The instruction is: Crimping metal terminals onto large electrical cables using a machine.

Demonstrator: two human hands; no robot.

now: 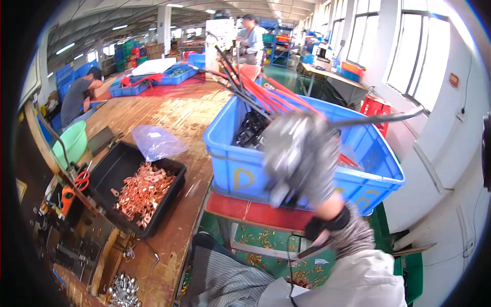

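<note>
Right hand: a gloved right hand (299, 153), blurred in motion, is raised over the near rim of a large blue crate (240, 171); it appears closed around a dark cable (378, 118) that runs off to the right, though the blur leaves the grip uncertain.
Left hand: not in view.
Cable stock: red and black cables (266, 94) stand bundled in the far end of the crate, with black connector parts (251, 128) beneath them.
Progress: judged from the scene, one cable is being drawn out while most of the bundle remains in the crate; no finished pieces can be told apart.
Bench: a worn wooden workbench (179, 115) at left carries a black tray (115, 171) of copper lugs (143, 192), a clear plastic bag (156, 142), orange-handled scissors (81, 180) and a green basin (71, 143).
Floor: copper scraps litter the green floor (266, 240) below the crate.
Room: a factory hall with tall windows (409, 51) at right; one person (79, 97) leans on the far bench, another person (250, 38) stands farther back.
</note>
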